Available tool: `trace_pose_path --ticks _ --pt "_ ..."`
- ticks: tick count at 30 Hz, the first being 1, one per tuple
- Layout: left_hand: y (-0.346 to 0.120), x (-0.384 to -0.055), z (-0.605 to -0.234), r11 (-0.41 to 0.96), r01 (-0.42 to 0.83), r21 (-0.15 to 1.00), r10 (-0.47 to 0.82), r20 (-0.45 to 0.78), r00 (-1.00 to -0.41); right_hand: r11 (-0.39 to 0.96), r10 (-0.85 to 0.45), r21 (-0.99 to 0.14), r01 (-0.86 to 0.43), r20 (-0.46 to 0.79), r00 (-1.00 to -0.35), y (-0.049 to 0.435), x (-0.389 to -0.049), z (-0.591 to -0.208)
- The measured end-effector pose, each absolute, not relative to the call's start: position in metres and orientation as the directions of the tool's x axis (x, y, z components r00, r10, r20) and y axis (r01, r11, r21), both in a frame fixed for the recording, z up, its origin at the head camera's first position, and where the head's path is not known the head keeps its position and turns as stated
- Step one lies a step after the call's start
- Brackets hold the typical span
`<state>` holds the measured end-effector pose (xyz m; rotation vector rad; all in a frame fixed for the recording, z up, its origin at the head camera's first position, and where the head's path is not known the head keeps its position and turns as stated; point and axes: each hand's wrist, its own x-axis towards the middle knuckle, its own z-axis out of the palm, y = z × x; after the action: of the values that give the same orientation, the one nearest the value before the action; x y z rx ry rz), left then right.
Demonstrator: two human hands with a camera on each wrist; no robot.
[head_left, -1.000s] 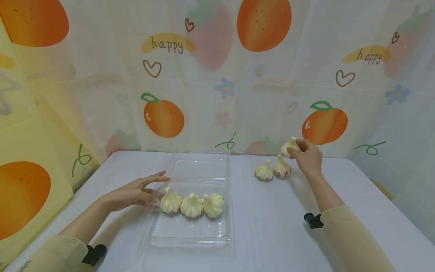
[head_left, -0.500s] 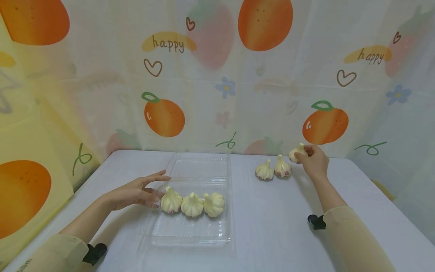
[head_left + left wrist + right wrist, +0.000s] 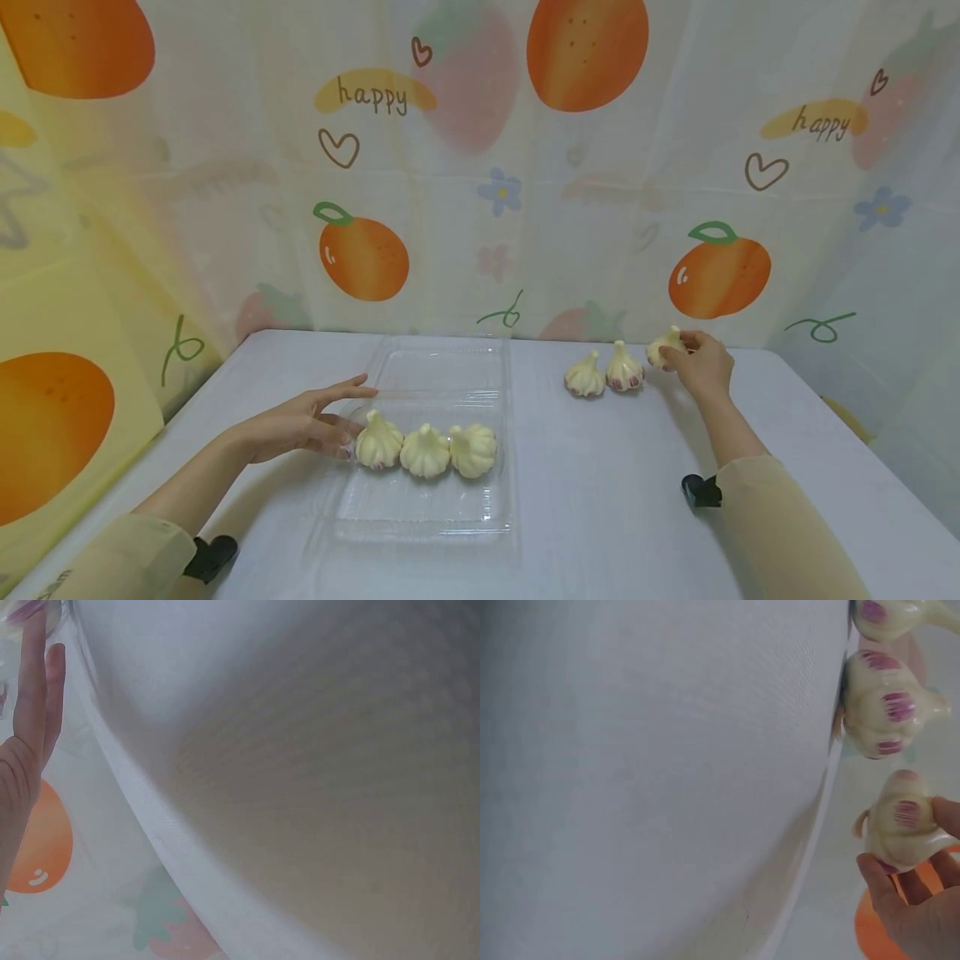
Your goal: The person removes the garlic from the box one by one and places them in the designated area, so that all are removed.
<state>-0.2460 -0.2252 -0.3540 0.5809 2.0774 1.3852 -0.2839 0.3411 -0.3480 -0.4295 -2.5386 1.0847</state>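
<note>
My right hand (image 3: pixel 703 364) pinches a garlic bulb (image 3: pixel 664 348) between thumb and fingers, at the back right of the table. In the right wrist view this garlic bulb (image 3: pixel 901 821) shows purple streaks, with the fingertips around its side. Left of it stand two more garlic bulbs, one purple-streaked (image 3: pixel 624 367) and one paler (image 3: pixel 584 374). A clear plastic box (image 3: pixel 420 504) lies with its lid folded back; three garlic bulbs (image 3: pixel 425 451) sit in a row inside. My left hand (image 3: pixel 300 425) rests at the box's left edge, fingers extended, beside the leftmost bulb.
A white cloth covers the table (image 3: pixel 600 492). Behind it hangs a curtain (image 3: pixel 450 250) printed with oranges, strawberries and the word "happy". The box's open lid (image 3: pixel 438 367) reaches toward the table's back edge.
My right hand has moved right and down with its garlic bulb, away from the two standing bulbs and closer to the tabletop. The left hand stays at the box.
</note>
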Motion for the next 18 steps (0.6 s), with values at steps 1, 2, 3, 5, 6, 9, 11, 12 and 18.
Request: trace_pose_path --ticks 1,2,3,5,6,9,11,12,18 --pt "-0.2254 -0.2461 -0.3541 0.366 0.04 0.93 0.634 -0.218 -0.742 0.667 0.399 -0.731 0.141 0.191 -0.897 0.3416 -0.2843 -0.3484" --pt "-0.2256 -0.2462 -0.3542 0.362 0.037 0.931 0.635 -0.218 -0.741 0.674 0.395 -0.725 0.142 0.19 -0.899 0.3421 -0.2846 -0.3488" --pt "-0.2257 -0.2463 -0.3543 0.36 0.036 0.932 0.637 -0.217 -0.74 0.682 0.388 -0.717 0.143 0.19 -0.902 0.3423 -0.2847 -0.3492" --pt "-0.2256 -0.2465 -0.3545 0.357 0.035 0.933 0.638 -0.216 -0.739 0.691 0.382 -0.709 0.143 0.19 -0.905 0.3434 -0.2847 -0.3504" --pt "-0.2256 -0.2467 -0.3547 0.357 0.038 0.933 0.639 -0.215 -0.739 0.696 0.376 -0.703 0.142 0.188 -0.907 0.3443 -0.2847 -0.3512" --pt "-0.2255 -0.247 -0.3552 0.357 0.038 0.933 0.638 -0.213 -0.74 0.71 0.366 -0.688 0.15 0.178 -0.914 0.3456 -0.2842 -0.3528" --pt "-0.2257 -0.2473 -0.3556 0.358 0.04 0.933 0.637 -0.212 -0.741 0.711 0.366 -0.684 0.161 0.165 -0.916 0.3459 -0.2835 -0.3532" --pt "-0.2258 -0.2475 -0.3559 0.36 0.042 0.932 0.636 -0.212 -0.742 0.713 0.365 -0.682 0.166 0.157 -0.918 0.3462 -0.2833 -0.3534" --pt "-0.2264 -0.2489 -0.3573 0.36 0.041 0.932 0.638 -0.214 -0.74 0.723 0.355 -0.665 0.187 0.125 -0.927 0.3472 -0.2836 -0.3545"
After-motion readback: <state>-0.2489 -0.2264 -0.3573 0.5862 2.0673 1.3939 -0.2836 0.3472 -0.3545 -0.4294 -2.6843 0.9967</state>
